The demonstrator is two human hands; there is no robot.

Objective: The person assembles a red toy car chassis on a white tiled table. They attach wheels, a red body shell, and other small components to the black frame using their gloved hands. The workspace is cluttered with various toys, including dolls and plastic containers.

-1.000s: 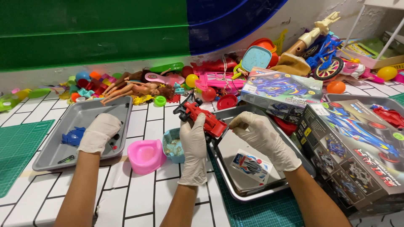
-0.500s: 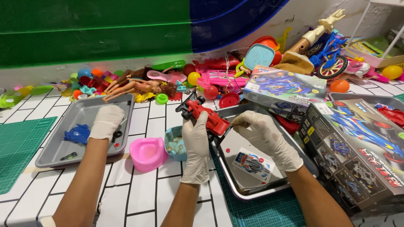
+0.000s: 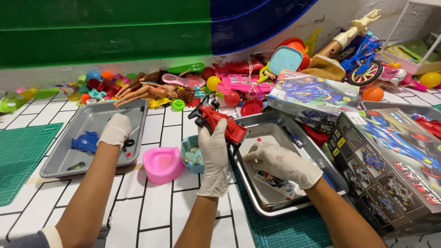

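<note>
Left hand [image 3: 213, 154] is gripping the red toy car [image 3: 218, 121], with the gloved fingers wrapping around its rear end. The car is being held up, tilted, over the gap between the small blue cup [image 3: 193, 156] and the right tray [image 3: 317, 154]. The palm is hiding the car's back wheels and underside.

Right hand [image 3: 285, 163] is lying low inside the right tray, on top of a printed card [image 3: 275, 183]. The fingers are curling loosely with the index finger poking forward. Whether it is pinching anything is impossible to tell, because the glove is covering the fingertips. The card is mostly hidden under the hand.

A third gloved hand [image 3: 115, 131], another person's, is reaching into the left tray [image 3: 92, 121] from the lower left. Its fingers are curling down and its grip is not readable. A blue toy piece [image 3: 85, 142] is sitting just beside it, and small dark parts near its wrist are too small to make out.

A pink potty toy [image 3: 161, 163] is sitting between the trays, touching the cup. The cup's contents are unclear. A toy car box [image 3: 390, 170] is getting cut off at the right edge. A toy pile [image 3: 183, 87] is running along the wall, jumbled and overlapping. A green mat [image 3: 18, 156] is cut off at the left edge.
</note>
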